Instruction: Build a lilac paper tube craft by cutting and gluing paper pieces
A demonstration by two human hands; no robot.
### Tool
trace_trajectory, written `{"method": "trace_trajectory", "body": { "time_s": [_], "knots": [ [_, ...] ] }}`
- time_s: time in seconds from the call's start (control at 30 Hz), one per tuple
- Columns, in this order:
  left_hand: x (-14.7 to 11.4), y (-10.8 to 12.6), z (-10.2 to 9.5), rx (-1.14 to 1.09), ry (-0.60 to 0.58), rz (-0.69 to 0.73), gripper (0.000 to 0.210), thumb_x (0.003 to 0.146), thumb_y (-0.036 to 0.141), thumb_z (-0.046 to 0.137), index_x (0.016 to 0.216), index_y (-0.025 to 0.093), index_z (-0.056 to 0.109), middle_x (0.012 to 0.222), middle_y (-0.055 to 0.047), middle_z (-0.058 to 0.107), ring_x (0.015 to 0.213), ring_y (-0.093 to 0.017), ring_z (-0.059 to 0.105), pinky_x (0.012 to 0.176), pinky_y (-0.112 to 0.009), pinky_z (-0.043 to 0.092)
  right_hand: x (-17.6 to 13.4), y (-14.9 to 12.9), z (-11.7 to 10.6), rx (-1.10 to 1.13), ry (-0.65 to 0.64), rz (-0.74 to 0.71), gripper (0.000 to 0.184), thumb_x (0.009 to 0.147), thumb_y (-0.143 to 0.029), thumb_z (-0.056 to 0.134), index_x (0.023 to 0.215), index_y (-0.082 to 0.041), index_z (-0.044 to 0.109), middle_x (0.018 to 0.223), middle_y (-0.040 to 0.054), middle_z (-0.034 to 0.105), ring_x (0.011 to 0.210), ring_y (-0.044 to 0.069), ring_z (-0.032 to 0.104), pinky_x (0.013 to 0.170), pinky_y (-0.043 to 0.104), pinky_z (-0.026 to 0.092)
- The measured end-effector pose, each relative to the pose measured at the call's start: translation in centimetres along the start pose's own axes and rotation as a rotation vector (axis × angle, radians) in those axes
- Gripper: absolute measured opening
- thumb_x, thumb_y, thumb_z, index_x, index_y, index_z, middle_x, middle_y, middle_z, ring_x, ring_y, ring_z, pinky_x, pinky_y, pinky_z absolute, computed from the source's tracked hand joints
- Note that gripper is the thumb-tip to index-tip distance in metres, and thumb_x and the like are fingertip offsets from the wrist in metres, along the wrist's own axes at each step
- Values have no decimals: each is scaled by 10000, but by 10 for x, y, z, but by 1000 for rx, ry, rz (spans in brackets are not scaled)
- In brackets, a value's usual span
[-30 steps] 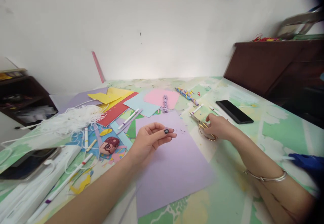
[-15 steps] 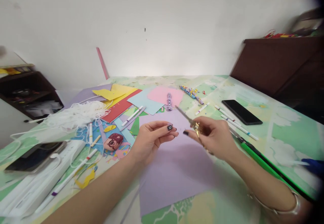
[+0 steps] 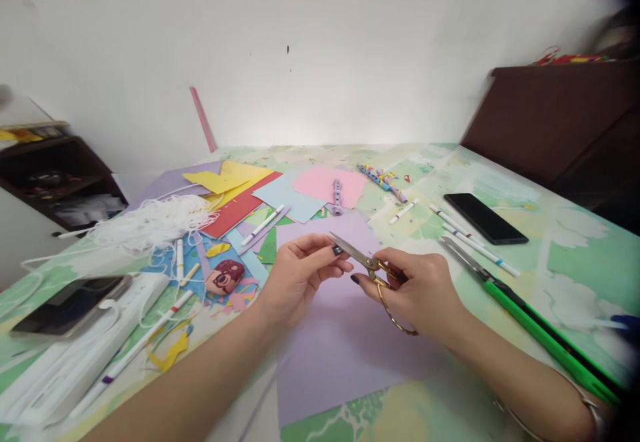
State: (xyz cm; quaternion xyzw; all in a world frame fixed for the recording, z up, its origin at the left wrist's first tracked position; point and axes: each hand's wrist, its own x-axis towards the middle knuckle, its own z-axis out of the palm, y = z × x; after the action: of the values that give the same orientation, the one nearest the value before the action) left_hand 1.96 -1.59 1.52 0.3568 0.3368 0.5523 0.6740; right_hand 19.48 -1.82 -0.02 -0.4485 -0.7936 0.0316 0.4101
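The white wall (image 3: 390,49) closes off the far edge of the table (image 3: 575,249), and a dark brown cabinet (image 3: 555,122) borders its far right side. Nearest the person, a lilac paper sheet (image 3: 325,369) lies flat beneath both hands; its straight left edge and slanting near edge show, while the right forearm hides part of its right side. Left of the left forearm, things crowd together: a white power strip (image 3: 110,339), a tangle of white cord (image 3: 145,229) and a dark smartphone (image 3: 70,305). To the right there is more room: a strip of printed table surface runs between the right forearm and a green-handled box cutter (image 3: 540,329), whose tip points away from the person, just beside a few white markers (image 3: 480,249). A black smartphone (image 3: 485,219) lies beyond them, well apart from the hands.

The left hand (image 3: 310,265) is raised over the sheet, palm turned inward, fingers curled, thumb and fingertips drawn together; whether they pinch anything tiny cannot be told. The right hand (image 3: 407,289) grips gold-handled scissors (image 3: 357,255) by the loops, thumb apart from the fingers. The blades slant up and leftward above the sheet, reaching the left fingertips; how far they are parted is unclear. Past the scissors' point, a rolled lilac paper tube (image 3: 337,195) rests near the sheet's far edge.
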Motion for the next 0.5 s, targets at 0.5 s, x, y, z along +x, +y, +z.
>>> {"method": "trace_trajectory", "body": {
  "time_s": [0.5],
  "knots": [
    [-1, 0, -1, 13, 2, -13, 93, 671, 140, 724, 737, 104, 669, 682, -31, 687, 576, -81, 639, 528, -129, 490, -1, -1, 0, -20, -20, -3, 214, 735, -318, 618, 594, -177, 541, 438, -71, 336, 409, 59, 288, 417, 180, 269]
  ]
}}
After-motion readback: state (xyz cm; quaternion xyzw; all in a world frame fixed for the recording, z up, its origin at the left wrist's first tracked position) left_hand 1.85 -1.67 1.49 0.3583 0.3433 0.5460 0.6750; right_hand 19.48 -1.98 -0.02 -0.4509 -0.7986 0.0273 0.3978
